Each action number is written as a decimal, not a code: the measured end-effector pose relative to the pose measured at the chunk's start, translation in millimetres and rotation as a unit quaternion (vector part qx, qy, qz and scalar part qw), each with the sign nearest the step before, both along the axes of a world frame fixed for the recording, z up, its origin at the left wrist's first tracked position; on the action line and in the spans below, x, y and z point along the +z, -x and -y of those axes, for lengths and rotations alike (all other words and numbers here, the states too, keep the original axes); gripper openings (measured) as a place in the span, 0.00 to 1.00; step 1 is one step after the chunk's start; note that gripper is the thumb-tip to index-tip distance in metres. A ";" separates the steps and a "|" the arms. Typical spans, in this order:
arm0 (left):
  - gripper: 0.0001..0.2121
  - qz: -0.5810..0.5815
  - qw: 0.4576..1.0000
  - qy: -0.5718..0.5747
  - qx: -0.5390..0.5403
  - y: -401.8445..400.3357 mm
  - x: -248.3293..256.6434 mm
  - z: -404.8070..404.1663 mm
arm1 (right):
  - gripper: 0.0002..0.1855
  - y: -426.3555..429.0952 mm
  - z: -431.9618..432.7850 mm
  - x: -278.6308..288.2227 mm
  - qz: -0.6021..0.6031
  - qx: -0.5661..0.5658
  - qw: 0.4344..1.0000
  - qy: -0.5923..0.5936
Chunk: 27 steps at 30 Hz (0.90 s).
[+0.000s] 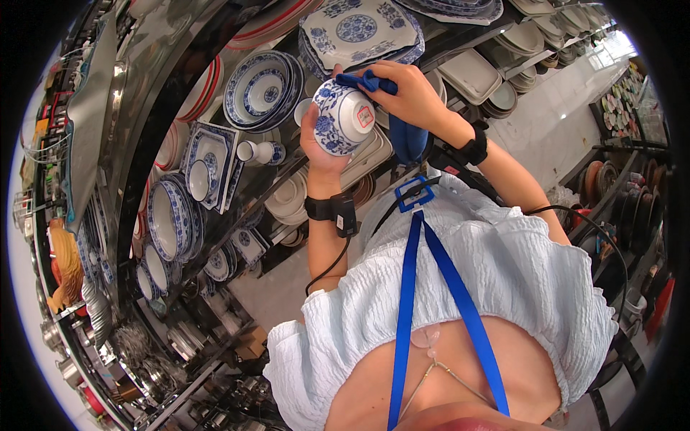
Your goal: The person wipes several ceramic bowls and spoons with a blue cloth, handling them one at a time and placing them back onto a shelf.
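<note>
My left hand (pixel 322 153) grips a blue-and-white porcelain bowl (pixel 335 125) tipped on its side. The bowl's white base, with a red-framed mark, faces up towards me. Pinched in my right hand (pixel 412 97) is a blue cloth (pixel 369 81), which touches the bowl's upper side near the rim. More of the cloth (pixel 408 141) hangs below that hand. Beyond both hands lies a stack of rectangular blue-and-white plates (pixel 356 29). The inside of the bowl is hidden from me.
Left of my hands, the shelf holds stacked round blue-and-white dishes (pixel 264 92), square plates (pixel 207 153) and a small vase (pixel 268 153). White trays (pixel 470 74) fill a lower shelf at right. A black cable (pixel 338 264) runs from my left wrist.
</note>
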State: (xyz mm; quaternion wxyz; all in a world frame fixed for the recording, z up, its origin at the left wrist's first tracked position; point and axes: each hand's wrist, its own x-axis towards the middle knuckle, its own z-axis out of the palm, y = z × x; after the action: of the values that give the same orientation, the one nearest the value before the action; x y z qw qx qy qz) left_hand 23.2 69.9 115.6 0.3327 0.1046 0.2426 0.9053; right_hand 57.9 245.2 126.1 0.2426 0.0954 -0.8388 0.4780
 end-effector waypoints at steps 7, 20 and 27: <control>0.29 -0.057 0.998 0.027 0.006 -7.9 3.1 -9.2 | 0.11 7.9 -1.4 9.9 -0.027 0.030 0.999 -0.036; 0.32 -0.152 0.975 0.145 0.074 -6.0 1.2 -11.4 | 0.20 -12.2 19.8 29.9 -0.070 0.047 0.986 -0.143; 0.42 -0.174 0.964 0.159 0.121 -4.0 -4.5 -12.9 | 0.21 -18.3 25.6 29.7 -0.077 0.079 0.980 -0.168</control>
State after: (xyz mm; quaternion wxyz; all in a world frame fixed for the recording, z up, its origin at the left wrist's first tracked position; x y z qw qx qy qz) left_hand 27.2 82.8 111.1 0.1862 0.1759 0.4479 0.8566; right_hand 76.2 219.6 155.7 0.2483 0.2374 -0.8758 0.3389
